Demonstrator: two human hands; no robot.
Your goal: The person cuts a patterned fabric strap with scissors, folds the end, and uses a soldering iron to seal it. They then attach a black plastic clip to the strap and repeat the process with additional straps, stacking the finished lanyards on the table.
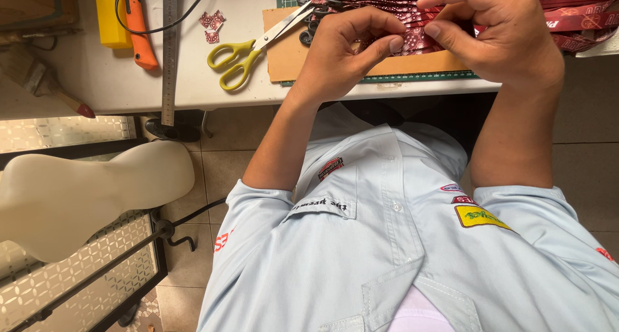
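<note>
My left hand [348,51] and my right hand [500,35] meet over the table's near edge. Both pinch the same dark red patterned fabric strip [416,40] between thumb and fingers. The strip belongs to a pile of red printed lanyard straps [574,16] lying at the back right. Beneath my hands a brown cardboard sheet [287,58] rests on a green cutting mat [419,78]. My fingers hide the strip's end.
Scissors with yellow-green handles [238,58] lie left of my left hand. Further left are a steel ruler [169,48], an orange utility knife [138,29], a yellow block [111,16], a brush [45,80] and red scraps [211,20]. A white mannequin form [84,196] stands below the white table [193,93].
</note>
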